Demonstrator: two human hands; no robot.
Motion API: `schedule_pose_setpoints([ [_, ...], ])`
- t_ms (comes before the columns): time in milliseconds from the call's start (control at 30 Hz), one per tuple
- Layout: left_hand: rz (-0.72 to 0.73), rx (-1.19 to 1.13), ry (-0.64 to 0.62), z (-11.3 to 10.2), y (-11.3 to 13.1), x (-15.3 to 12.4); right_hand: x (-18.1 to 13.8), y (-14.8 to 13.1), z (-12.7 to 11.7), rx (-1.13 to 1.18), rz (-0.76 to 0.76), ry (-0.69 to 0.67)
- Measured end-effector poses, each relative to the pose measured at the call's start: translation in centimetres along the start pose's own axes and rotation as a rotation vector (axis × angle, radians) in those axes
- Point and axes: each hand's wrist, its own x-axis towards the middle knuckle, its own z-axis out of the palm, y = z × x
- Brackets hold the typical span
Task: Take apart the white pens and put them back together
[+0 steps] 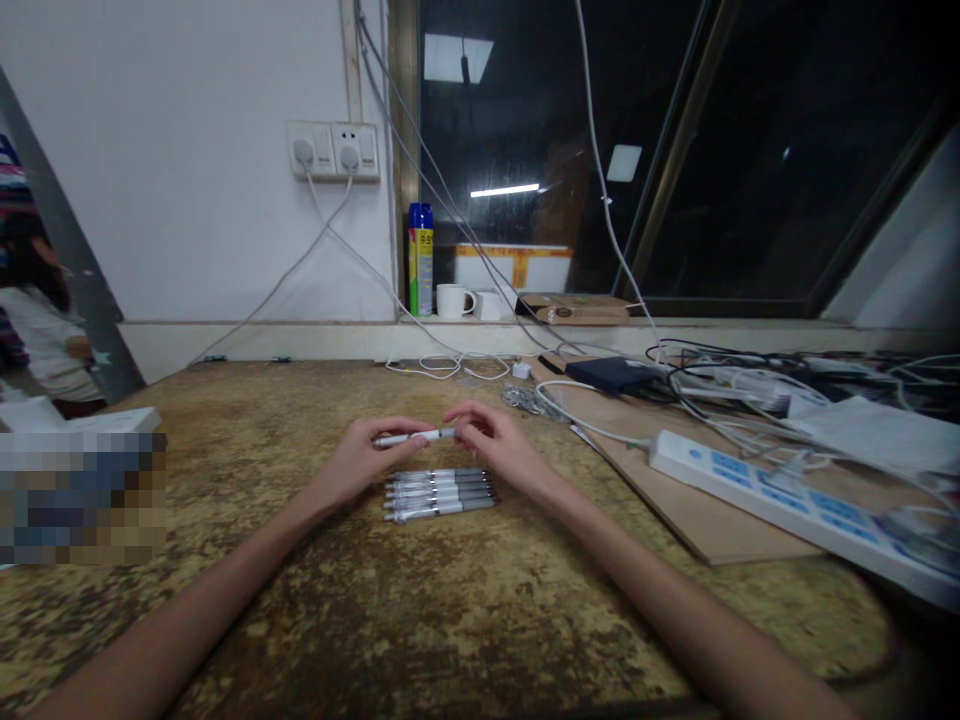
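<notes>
Pen (415, 437): you hold it level between both hands, just above the table and just behind the row of pens, one end in each hand
Table (315, 600): a worn, mottled brown and yellow top fills the lower view; your forearms reach across it from the near edge
Window (675, 150): dark glass behind the sill on your right, with ceiling lights mirrored in it
Wall (187, 150): white, on your left, with a double socket (334, 150) and two plugs whose cables hang down to the table
Board (675, 490): a flat brown sheet lies on the table to your right, under the power strip
Power strip (780, 495): white with blue marks, lying slantwise on the board, cables tangled behind it
Left hand (360, 460): your fingers are closed on the pen's left end, palm down, wrist resting near the table
Right hand (499, 445): your fingertips pinch the pen's right end, narrow grip, hand just beyond the right end of the row
Row of pens (439, 492): about five white and grey pens lie side by side, touching, between your wrists, tips toward your left
Spray can (421, 258): blue and yellow, upright on the sill
Mug (452, 300): white, just right of the can, handle to the right
</notes>
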Motion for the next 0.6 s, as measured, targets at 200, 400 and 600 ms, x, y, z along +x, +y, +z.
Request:
schedule_pose_setpoints([
  [200,0.007,0.003,-0.004,0.02,-0.14,-0.01,-0.05,0.21,0.09,0.039,0.068,-0.039],
  [400,0.013,-0.007,0.005,0.03,-0.12,0.04,-0.09,-0.29,0.00,0.008,-0.002,-0.028],
  [600,0.009,-0.001,0.001,0.15,0.13,-0.09,-0.20,-0.08,0.08,-0.006,0.053,-0.051],
])
